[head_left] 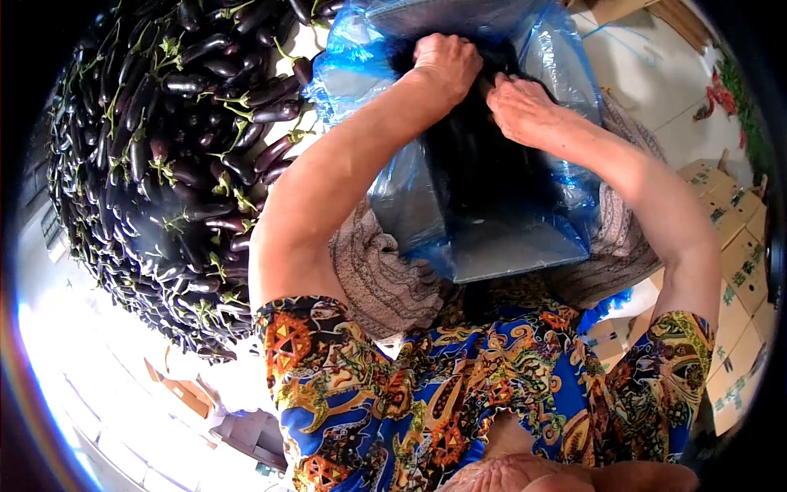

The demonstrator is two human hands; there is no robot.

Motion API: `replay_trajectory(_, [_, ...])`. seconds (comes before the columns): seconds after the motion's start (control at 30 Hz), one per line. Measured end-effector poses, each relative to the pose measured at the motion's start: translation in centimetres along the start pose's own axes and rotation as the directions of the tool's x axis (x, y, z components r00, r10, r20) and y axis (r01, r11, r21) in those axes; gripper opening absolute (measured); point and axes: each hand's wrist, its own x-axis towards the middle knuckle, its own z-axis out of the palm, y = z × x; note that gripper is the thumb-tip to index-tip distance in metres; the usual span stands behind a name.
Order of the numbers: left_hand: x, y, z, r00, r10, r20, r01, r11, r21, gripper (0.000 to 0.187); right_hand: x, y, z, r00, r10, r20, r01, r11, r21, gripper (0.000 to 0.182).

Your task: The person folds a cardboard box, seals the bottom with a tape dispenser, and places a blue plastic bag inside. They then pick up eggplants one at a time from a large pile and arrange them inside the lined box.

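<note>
A box lined with a blue plastic bag [328, 78] stands between my knees, with its inner flap [516, 250] folded toward me. Very dark contents [492, 176] fill the inside; their shapes are lost in shadow. My left hand [447, 66] reaches into the far end, its fingers curled down and closed. Close beside it, my right hand [520, 108] bends over the same dark contents, fingers drawn together. The fingertips of both hands are hidden, so what they grip does not show. A large heap of dark purple eggplants [193, 172] lies to the left.
Flattened or stacked cardboard boxes [730, 221] with green print are at the right. Red peppers [721, 98] and green produce [738, 123] lie on the floor at the far right. Patterned grey-brown cloth [381, 283] covers my legs. An open carton [180, 389] sits at the lower left.
</note>
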Motion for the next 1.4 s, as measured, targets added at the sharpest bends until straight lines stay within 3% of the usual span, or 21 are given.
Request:
replay_trajectory(0.03, [0.7,0.3,0.0,0.996,-0.025,0.091,0.024,1.000,0.007,0.027,0.3,0.6,1.3,0.998,-0.028,-0.064,0.025,0.999,-0.043,0.025])
replay_trajectory(0.13, [1.9,0.4,0.8,0.992,0.025,0.124,-0.028,1.000,0.015,0.031,1.0,0.3,1.0,0.963,0.068,0.261,-0.088,0.994,0.066,0.036])
replay_trajectory(0.3, [3.5,1.4,1.1,0.966,-0.104,0.237,0.117,0.992,-0.042,0.031,2.9,2.2,4.0,0.937,0.149,0.317,-0.203,0.969,0.145,0.056])
replay_trajectory(0.33, [1.6,1.2,1.7,0.996,0.027,0.085,-0.032,0.997,0.064,0.030,3.2,2.5,4.4,0.928,0.170,0.332,-0.224,0.965,0.134,0.060])
replay_trajectory(0.37, [1.7,0.7,1.4,0.986,-0.014,0.164,0.015,1.000,-0.006,0.028,2.8,1.9,3.9,0.945,0.189,0.266,-0.239,0.956,0.171,0.061])
replay_trajectory(0.4, [0.7,0.0,2.1,0.997,0.073,-0.010,-0.073,0.997,-0.009,0.028,2.2,1.5,3.4,0.955,0.212,0.206,-0.255,0.944,0.212,0.062])
replay_trajectory(0.5, [0.5,1.1,1.8,0.934,-0.141,-0.328,0.133,0.990,-0.045,0.036,3.4,2.3,3.1,0.899,0.228,0.374,-0.291,0.949,0.122,0.061])
replay_trajectory(0.53, [1.3,1.8,2.9,0.914,-0.122,-0.388,0.132,0.991,-0.001,0.038,3.8,4.2,5.4,0.961,0.155,0.229,-0.195,0.967,0.166,0.059])
replay_trajectory(0.57, [1.8,2.9,3.1,0.898,-0.114,-0.424,0.166,0.982,0.086,0.038,2.8,3.0,2.3,0.931,0.196,0.308,-0.259,0.949,0.179,0.052])
replay_trajectory(0.67, [2.7,1.9,2.3,0.972,-0.022,-0.235,0.009,0.998,-0.057,0.036,1.5,2.0,0.3,0.982,0.116,0.149,-0.141,0.975,0.169,0.043])
replay_trajectory(0.8, [6.0,4.4,3.2,0.981,-0.111,-0.159,0.084,0.983,-0.166,0.038,0.5,2.6,2.3,0.999,0.017,0.050,-0.017,1.000,0.001,0.033])
replay_trajectory(0.87, [7.8,3.9,3.6,0.979,-0.142,-0.145,0.091,0.947,-0.307,0.039,0.6,2.0,1.0,0.975,0.109,0.193,-0.087,0.989,-0.118,0.030])
replay_trajectory(0.9, [7.2,3.6,4.3,0.975,-0.060,-0.215,0.014,0.978,-0.209,0.041,0.6,1.5,0.5,0.960,0.140,0.244,-0.075,0.964,-0.256,0.025])
replay_trajectory(1.0, [6.1,1.8,3.4,0.969,-0.054,-0.239,-0.057,0.898,-0.436,0.035,-0.7,-0.6,-2.4,0.984,0.138,0.116,-0.108,0.966,-0.236,0.020])
replay_trajectory(1.03, [4.8,1.3,2.0,0.966,0.057,-0.252,-0.139,0.936,-0.324,0.029,-1.4,-1.1,-3.1,0.992,0.119,-0.038,-0.125,0.950,-0.285,0.017])
replay_trajectory(1.13, [0.2,-0.1,-3.1,0.955,0.085,-0.285,-0.205,0.882,-0.425,0.023,-1.2,3.0,-1.4,0.977,-0.052,-0.206,0.010,0.980,-0.200,0.021])
replay_trajectory(1.2, [-5.3,-2.5,-5.1,0.871,0.092,-0.483,-0.379,0.750,-0.542,0.023,-1.4,4.0,-0.2,0.965,-0.128,-0.230,0.059,0.957,-0.284,0.029])
replay_trajectory(1.27, [-9.6,-4.1,-4.3,0.776,-0.086,-0.625,-0.396,0.705,-0.588,0.022,-1.1,4.1,0.5,0.959,-0.192,-0.208,0.092,0.906,-0.413,0.043])
replay_trajectory(1.3, [-11.7,-4.9,-2.7,0.704,-0.292,-0.647,-0.335,0.667,-0.665,0.023,-0.7,2.6,-0.6,0.984,0.029,-0.176,-0.062,0.981,-0.183,0.066])
replay_trajectory(1.37, [-15.0,-7.6,3.0,0.563,-0.596,-0.573,-0.207,0.569,-0.796,0.028,-1.1,1.2,-2.3,0.989,0.050,-0.140,-0.061,0.995,-0.079,0.073])
replay_trajectory(1.4, [-15.7,-8.9,5.8,0.369,-0.732,-0.573,-0.169,0.554,-0.815,0.029,-1.3,0.7,-3.1,0.990,0.063,-0.129,-0.067,0.997,-0.026,0.076])
